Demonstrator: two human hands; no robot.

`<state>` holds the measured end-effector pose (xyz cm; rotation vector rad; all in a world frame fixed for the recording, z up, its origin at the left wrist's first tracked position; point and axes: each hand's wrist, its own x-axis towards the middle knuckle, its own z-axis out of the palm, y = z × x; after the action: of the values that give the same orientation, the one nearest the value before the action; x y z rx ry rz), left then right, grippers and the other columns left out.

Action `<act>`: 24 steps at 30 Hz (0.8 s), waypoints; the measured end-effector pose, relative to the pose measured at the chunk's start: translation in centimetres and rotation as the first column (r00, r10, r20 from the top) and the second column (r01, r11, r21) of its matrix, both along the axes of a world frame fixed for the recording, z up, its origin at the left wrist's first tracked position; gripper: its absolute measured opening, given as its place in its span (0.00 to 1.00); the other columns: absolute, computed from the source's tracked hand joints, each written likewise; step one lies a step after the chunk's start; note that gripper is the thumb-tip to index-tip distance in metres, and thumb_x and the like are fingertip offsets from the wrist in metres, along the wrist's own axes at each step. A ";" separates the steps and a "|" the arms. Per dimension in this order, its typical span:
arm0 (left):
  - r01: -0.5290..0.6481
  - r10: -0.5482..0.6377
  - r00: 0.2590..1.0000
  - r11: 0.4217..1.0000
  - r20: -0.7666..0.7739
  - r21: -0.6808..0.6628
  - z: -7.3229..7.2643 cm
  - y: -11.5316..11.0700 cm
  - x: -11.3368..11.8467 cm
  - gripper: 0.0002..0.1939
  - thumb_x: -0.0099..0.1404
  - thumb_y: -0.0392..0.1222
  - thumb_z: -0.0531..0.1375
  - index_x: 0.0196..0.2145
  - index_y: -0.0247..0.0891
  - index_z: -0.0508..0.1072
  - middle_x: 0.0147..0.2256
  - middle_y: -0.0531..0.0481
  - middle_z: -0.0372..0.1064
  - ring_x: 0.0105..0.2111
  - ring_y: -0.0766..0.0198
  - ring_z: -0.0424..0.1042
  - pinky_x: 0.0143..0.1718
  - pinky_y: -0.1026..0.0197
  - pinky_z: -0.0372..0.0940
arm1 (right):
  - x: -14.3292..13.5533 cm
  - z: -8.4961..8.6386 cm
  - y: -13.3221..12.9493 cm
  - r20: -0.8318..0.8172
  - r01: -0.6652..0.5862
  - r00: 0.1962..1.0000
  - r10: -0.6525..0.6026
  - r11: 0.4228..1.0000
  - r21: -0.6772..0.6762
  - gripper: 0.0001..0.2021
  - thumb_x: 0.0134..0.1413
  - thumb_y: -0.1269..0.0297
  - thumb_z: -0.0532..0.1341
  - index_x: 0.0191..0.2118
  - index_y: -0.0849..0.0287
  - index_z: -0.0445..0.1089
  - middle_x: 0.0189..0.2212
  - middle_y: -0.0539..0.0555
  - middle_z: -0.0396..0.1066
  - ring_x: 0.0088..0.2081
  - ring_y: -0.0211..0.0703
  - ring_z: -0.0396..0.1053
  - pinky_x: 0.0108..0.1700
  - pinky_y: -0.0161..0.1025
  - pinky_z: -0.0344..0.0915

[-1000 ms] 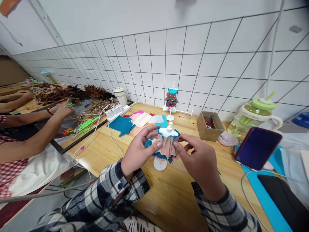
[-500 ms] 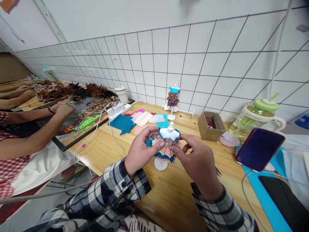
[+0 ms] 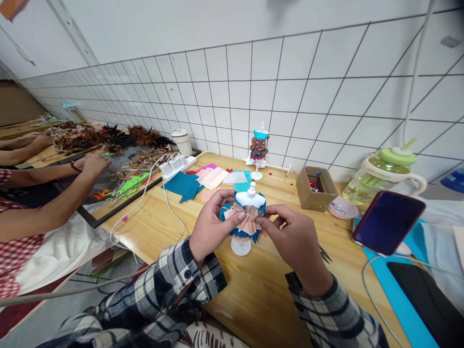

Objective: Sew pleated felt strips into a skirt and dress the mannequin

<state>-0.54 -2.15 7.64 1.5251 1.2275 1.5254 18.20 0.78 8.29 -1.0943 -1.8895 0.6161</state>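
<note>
A small white dress form stands upright on a round white base, wearing a ruffled dress of pale pink and dark teal. My left hand grips the dress from the left, its thumb pressed on the pink front. On the other side my right hand pinches the dress edge between thumb and fingers. Behind them stands a second dress form in a turquoise, brown and red dress. Pink and teal sheets lie to its left. Scissors are partly hidden by my right hand.
A cardboard box, a small pink dish, a jug and a propped phone are at the right. A power strip and cables lie left, beside a person's hands over a dark framed tray.
The dress form has tilted or shifted slightly left in my hands. My right hand has moved a little left, showing more of the scissors. Both hands keep hold of the dress.
</note>
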 end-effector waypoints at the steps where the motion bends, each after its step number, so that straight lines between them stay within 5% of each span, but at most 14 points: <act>1: -0.002 0.002 1.000 1.000 0.008 0.006 -0.1 0.1 0.0 0.22 0.58 0.43 0.67 0.48 0.39 0.69 0.46 0.46 0.70 0.48 0.57 0.69 0.51 0.57 0.64 | 0.0 0.0 0.0 0.003 -0.002 1.000 0.002 1.000 0.005 0.06 0.51 0.60 0.65 0.33 0.55 0.77 0.27 0.50 0.76 0.23 0.37 0.67 0.27 0.35 0.61; 13: 0.046 -0.043 0.997 0.998 0.071 -0.040 0.1 -0.3 0.0 0.22 0.58 0.44 0.67 0.48 0.39 0.68 0.45 0.46 0.70 0.46 0.59 0.69 0.47 0.60 0.64 | 0.6 0.6 0.1 -0.066 -0.083 0.995 0.076 0.989 -0.125 0.16 0.46 0.53 0.68 0.38 0.57 0.72 0.27 0.48 0.72 0.20 0.33 0.63 0.24 0.32 0.61; 20: 0.188 -0.187 0.979 0.982 0.080 -0.015 0.0 -0.5 -0.5 0.25 0.58 0.46 0.66 0.52 0.40 0.68 0.50 0.43 0.67 0.52 0.53 0.66 0.54 0.54 0.61 | -0.1 0.2 -0.2 -0.022 -0.028 0.999 0.027 0.999 -0.036 0.12 0.48 0.53 0.66 0.33 0.56 0.72 0.23 0.46 0.69 0.20 0.34 0.61 0.24 0.32 0.59; 24: 0.167 -0.162 0.982 0.985 0.097 -0.041 -0.3 -0.1 -1.0 0.21 0.57 0.43 0.67 0.47 0.39 0.70 0.47 0.44 0.69 0.50 0.55 0.67 0.53 0.54 0.62 | -0.1 0.1 -0.1 -0.004 -0.024 1.000 0.024 1.000 -0.005 0.12 0.50 0.53 0.65 0.34 0.56 0.72 0.23 0.47 0.69 0.21 0.35 0.63 0.25 0.33 0.59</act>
<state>-1.50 -2.21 7.38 1.4682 1.0508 1.4323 18.13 0.73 8.34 -1.0750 -1.9013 0.6364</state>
